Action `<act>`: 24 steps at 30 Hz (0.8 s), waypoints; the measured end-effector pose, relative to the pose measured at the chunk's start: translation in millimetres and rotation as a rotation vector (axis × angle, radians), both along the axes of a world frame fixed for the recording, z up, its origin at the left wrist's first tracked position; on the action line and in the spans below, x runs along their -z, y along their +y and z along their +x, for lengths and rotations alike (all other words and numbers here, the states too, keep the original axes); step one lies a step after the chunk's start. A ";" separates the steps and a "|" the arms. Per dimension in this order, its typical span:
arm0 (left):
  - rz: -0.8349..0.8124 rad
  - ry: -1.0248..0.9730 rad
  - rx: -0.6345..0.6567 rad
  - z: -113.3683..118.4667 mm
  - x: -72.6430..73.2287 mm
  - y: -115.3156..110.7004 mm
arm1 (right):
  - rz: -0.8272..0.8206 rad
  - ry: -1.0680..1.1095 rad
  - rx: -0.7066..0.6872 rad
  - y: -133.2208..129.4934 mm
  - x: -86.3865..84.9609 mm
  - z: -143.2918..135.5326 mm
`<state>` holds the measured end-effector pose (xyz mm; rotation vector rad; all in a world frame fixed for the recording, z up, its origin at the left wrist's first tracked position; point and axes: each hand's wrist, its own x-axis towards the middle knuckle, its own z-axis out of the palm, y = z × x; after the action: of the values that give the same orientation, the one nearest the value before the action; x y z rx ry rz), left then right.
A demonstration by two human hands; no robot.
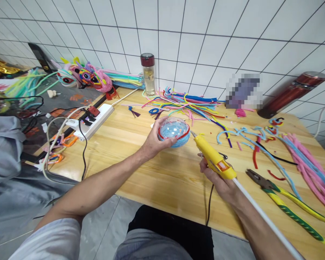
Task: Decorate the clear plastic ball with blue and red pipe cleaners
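left hand (pixel 155 141) grips clear dome (pixel 174 132) wrapped in blue pipe cleaner, red rim, resting on surface (pixel 141 173) | right hand (pixel 219 180) clenched on yellow glue gun (pixel 212 158), nozzle just beside dome rim | advice: keep dome steady, touch nozzle to seam, small bead, fingers off hot tip | pliers (pixel 281 196) right, apart

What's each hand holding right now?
Left hand: closed around the blue pipe-cleaner ball.
Right hand: closed on the yellow glue gun.
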<state>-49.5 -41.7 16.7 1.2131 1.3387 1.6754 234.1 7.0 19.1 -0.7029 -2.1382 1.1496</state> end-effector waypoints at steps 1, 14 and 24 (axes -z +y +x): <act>0.009 -0.007 -0.004 -0.3 -0.4 0.1 | 0.039 -0.038 0.058 -0.9 0.3 -1.4; 0.149 0.050 -0.101 -14.1 -2.0 2.6 | 0.496 -0.591 0.225 -22.7 15.0 -49.9; 0.161 0.060 -0.064 -7.6 -3.1 0.3 | 0.609 -0.604 0.346 32.9 0.6 5.0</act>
<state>-57.0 -41.4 19.7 1.3345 1.3115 1.8349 239.0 39.9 18.5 -1.1529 -2.5155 0.0665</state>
